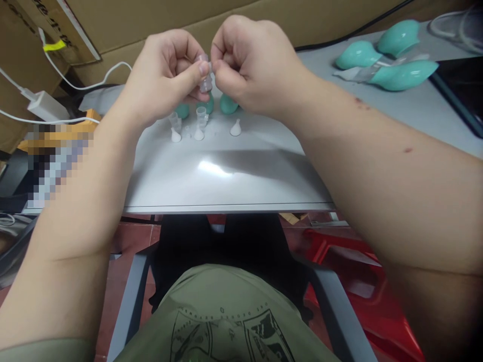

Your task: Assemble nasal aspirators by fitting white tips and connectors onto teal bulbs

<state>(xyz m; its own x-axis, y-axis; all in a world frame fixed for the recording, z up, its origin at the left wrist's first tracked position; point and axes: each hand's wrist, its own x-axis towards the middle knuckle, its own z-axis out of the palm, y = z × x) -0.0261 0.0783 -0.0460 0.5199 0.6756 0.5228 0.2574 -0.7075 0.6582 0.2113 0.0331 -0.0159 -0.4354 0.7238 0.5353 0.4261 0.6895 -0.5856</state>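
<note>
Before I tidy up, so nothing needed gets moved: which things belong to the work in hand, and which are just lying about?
Likely part of it:
clear plastic piece in the left hand
small clear cups
white cones
teal pieces behind them
probably the teal pieces at right

Probably just lying about:
dark flat device
white adapter

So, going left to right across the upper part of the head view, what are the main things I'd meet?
White plug adapter → left hand, holding a small clear plastic piece → right hand → three teal bulb-shaped pieces → dark flat device.
</note>
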